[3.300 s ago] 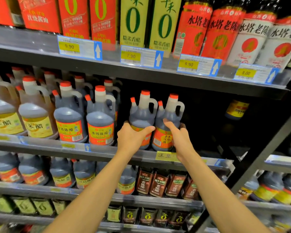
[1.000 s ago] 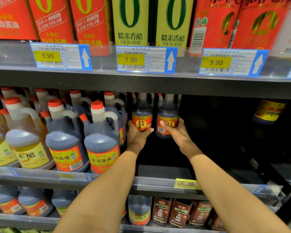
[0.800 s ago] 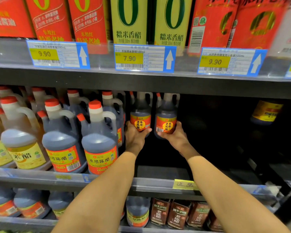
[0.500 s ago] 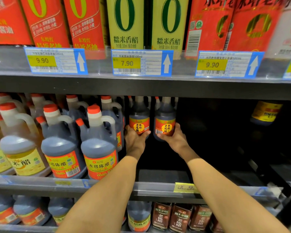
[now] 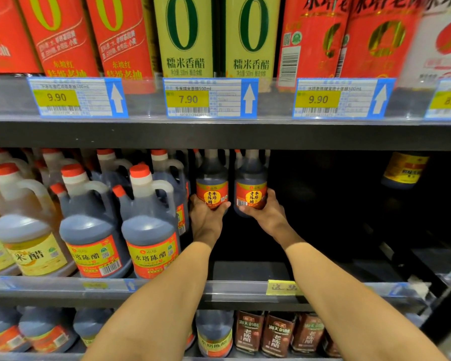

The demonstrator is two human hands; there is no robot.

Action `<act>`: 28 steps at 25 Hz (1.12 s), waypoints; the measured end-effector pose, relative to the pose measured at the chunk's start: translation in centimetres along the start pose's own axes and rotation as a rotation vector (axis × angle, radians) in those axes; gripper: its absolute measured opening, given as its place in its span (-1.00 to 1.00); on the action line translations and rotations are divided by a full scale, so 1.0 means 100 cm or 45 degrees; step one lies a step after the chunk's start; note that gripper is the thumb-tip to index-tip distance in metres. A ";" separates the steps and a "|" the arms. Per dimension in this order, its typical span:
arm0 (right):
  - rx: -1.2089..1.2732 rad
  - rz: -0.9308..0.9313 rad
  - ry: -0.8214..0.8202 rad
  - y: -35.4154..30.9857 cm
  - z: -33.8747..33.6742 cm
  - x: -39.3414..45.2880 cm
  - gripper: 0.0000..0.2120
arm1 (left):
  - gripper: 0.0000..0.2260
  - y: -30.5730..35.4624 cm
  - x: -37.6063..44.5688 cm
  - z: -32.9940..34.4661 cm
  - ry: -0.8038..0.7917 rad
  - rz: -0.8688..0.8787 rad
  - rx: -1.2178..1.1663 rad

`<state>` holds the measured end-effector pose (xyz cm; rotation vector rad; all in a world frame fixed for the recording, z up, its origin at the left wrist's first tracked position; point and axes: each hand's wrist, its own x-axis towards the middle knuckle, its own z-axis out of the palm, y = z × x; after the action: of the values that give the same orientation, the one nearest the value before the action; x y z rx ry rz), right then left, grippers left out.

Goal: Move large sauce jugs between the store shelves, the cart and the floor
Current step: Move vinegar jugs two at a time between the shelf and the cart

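You face a store shelf (image 5: 245, 287) stocked with rows of dark vinegar jugs on its left half, with price tags on the shelf edge above. Deep in the shelf's shadowed back, your left hand (image 5: 206, 217) cups the base of the left jug (image 5: 212, 186), fingers wrapped around its lower label. Your right hand (image 5: 267, 213) grips the right jug (image 5: 251, 188) the same way from below. The two jugs stand upright, just beside each other, next to the front-row jugs (image 5: 149, 230).
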<state>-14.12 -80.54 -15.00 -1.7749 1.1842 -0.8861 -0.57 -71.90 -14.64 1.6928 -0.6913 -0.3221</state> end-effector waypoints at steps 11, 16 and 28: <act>0.061 0.070 -0.073 -0.012 -0.011 -0.014 -0.09 | -0.39 0.003 -0.007 -0.005 -0.017 -0.006 0.005; 0.017 0.100 -0.145 -0.015 -0.015 -0.028 -0.13 | -0.42 0.009 -0.018 -0.012 -0.058 -0.042 0.085; -0.483 0.015 -0.168 -0.046 -0.061 -0.114 -0.17 | -0.42 0.035 -0.088 -0.063 -0.456 0.036 0.543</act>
<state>-21.33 -70.14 -9.60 -2.0880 1.3382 -0.5506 -4.85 -62.00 -11.09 2.0490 -1.1073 -0.4904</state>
